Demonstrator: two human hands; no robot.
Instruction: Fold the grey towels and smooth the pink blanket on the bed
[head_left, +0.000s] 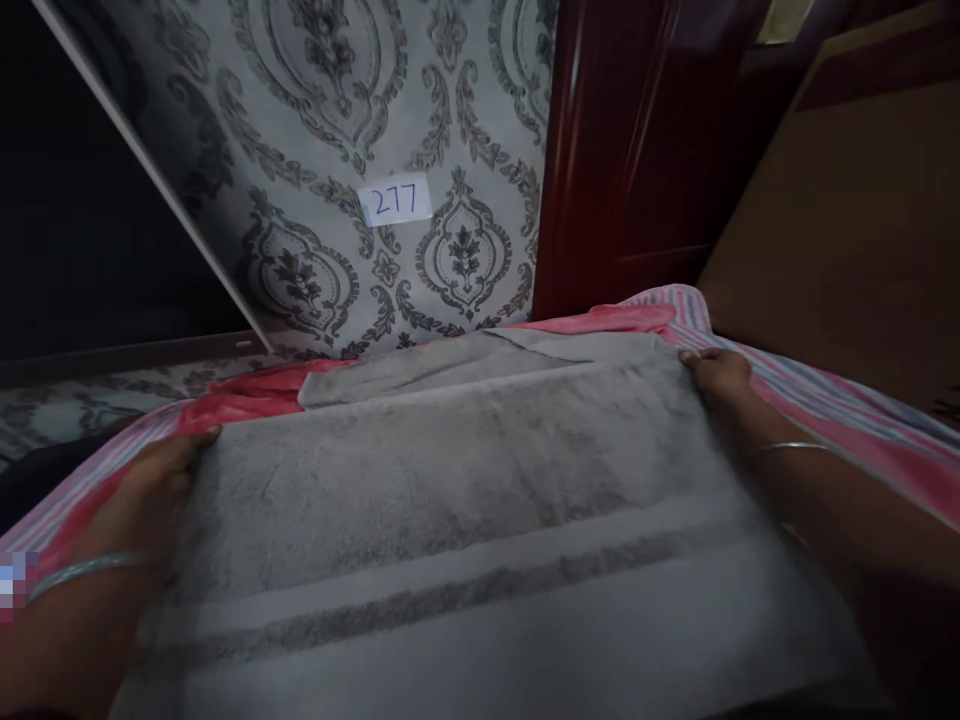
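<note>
A grey towel [420,480] with a lighter band and a darker stripe across its lower part is stretched between my two hands. My left hand [161,480] pinches its upper left corner. At the upper right corner, the fingers of my right hand [720,378] are closed on the edge. Behind the raised edge lies another grey fold of cloth [450,362], and I cannot tell whether it belongs to the same towel. The towel's lower end runs out of view at the bottom.
Underneath is a pink, white and grey striped cloth [847,400]. Patterned wallpaper [322,260] with a paper label [395,200] reading 277 rises behind. A dark red door [630,150] and a cardboard box [855,240] stand right; a dark screen-like panel [97,220] is left.
</note>
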